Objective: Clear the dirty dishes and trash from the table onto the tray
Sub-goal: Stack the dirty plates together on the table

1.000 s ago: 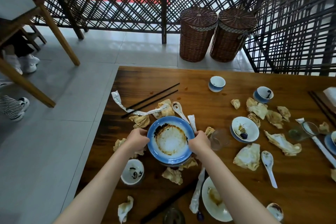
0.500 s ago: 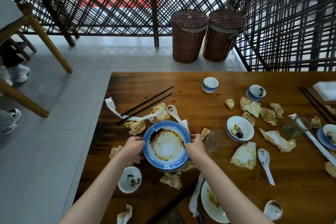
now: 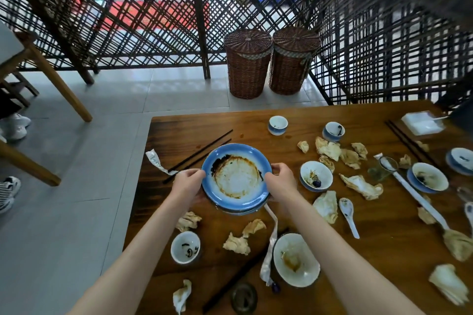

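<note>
Dark lattice screens are standing behind the wooden table (image 3: 358,120), with two lidded wicker baskets (image 3: 272,61) on the floor beside it. Both hands are holding the blue plate (image 3: 236,176), stained with brown sauce, above the table: the left hand (image 3: 188,183) and the right hand (image 3: 280,179) are curling their fingers around its opposite rims. Around it are lying crumpled napkins (image 3: 327,206), black chopsticks (image 3: 202,152), a small white bowl (image 3: 185,247) with dark scraps and a bowl (image 3: 316,175) with leftovers.
</note>
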A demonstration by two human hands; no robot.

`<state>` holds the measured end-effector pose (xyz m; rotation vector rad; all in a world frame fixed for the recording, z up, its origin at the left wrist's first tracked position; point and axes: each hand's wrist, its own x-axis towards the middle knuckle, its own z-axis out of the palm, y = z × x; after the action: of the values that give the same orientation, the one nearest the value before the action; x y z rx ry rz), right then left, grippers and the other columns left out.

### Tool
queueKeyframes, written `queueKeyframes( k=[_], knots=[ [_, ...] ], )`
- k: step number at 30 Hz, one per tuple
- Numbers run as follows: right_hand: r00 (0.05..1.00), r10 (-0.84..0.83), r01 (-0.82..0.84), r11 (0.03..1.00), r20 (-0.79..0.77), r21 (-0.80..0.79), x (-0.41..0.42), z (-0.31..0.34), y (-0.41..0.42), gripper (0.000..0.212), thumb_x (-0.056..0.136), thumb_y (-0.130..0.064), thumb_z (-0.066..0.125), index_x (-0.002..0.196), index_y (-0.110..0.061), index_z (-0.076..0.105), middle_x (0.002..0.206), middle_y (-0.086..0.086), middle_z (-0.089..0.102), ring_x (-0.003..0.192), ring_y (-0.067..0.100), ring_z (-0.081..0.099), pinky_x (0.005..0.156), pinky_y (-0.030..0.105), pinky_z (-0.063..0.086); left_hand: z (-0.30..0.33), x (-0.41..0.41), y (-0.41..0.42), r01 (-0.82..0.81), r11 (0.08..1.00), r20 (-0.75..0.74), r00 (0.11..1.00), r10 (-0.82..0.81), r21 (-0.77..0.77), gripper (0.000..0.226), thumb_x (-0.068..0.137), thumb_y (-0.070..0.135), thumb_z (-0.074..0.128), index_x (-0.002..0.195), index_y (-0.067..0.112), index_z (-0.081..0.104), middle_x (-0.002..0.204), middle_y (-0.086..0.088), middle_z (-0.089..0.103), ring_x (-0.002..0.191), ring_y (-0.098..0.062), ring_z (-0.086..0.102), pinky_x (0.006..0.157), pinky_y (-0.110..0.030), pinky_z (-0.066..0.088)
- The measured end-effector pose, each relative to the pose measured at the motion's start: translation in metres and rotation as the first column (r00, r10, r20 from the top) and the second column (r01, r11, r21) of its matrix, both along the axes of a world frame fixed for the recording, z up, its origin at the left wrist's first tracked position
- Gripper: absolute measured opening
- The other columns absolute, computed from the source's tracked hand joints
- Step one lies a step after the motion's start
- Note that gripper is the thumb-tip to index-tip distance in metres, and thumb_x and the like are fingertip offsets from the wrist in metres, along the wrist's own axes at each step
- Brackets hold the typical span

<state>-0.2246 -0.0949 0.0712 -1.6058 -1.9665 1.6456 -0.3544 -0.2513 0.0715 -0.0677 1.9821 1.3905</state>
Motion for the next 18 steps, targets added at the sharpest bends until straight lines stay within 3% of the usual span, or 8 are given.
queueKeyframes(
  k=[3, 6, 12, 18],
  knots=[
    [0.998, -0.058, 0.059, 0.998, -0.033, 0.031, 0.016, 0.019, 0.006, 0.034, 0.088, -0.02, 0.053, 0.121, -0.018, 0.048, 0.114, 0.005, 0.056, 0.101, 0.022, 0.058, 0.08, 0.042, 0.056, 0.021, 0.009, 0.008, 0.006, 0.999, -0.041, 0.999, -0.005, 0.044, 0.01, 0.094, 0.022, 0.052, 0.099, 0.016, 0.059, 0.088, -0.001, 0.063, 0.079, -0.013, 0.059, 0.055, -0.027, 0.047],
    [0.988, -0.138, 0.143, 0.987, -0.07, 0.071, 0.035, 0.035, 0.011, 0.039, 0.086, -0.024, 0.057, 0.123, -0.015, 0.049, 0.112, 0.004, 0.057, 0.098, 0.022, 0.059, 0.071, 0.037, 0.058, 0.038, 0.021, 0.019, 0.015, 0.996, -0.053, 0.999, -0.01, 0.087, 0.016, 0.092, 0.023, 0.054, 0.104, 0.013, 0.06, 0.094, -0.003, 0.064, 0.084, -0.017, 0.062, 0.059, -0.03, 0.05],
    [0.952, -0.281, 0.291, 0.954, -0.125, 0.069, 0.09, 0.063, 0.036, 0.041, 0.082, -0.023, 0.059, 0.121, -0.015, 0.05, 0.115, 0.007, 0.056, 0.102, 0.026, 0.058, 0.079, 0.045, 0.057, 0.061, 0.061, 0.057, 0.098, 0.986, -0.04, 0.995, -0.093, 0.133, 0.023, 0.091, 0.024, 0.057, 0.111, 0.012, 0.055, 0.099, -0.005, 0.063, 0.087, -0.02, 0.062, 0.057, -0.03, 0.051],
    [0.915, -0.37, 0.39, 0.913, -0.158, 0.12, 0.167, 0.08, 0.075, 0.043, 0.081, -0.024, 0.063, 0.121, -0.012, 0.052, 0.119, 0.009, 0.056, 0.104, 0.026, 0.057, 0.083, 0.046, 0.055, 0.072, 0.124, 0.11, 0.22, 0.965, -0.057, 0.975, -0.214, 0.14, 0.03, 0.09, 0.023, 0.057, 0.115, 0.006, 0.06, 0.107, -0.016, 0.065, 0.094, -0.03, 0.065, 0.078, -0.043, 0.056]
  ],
)
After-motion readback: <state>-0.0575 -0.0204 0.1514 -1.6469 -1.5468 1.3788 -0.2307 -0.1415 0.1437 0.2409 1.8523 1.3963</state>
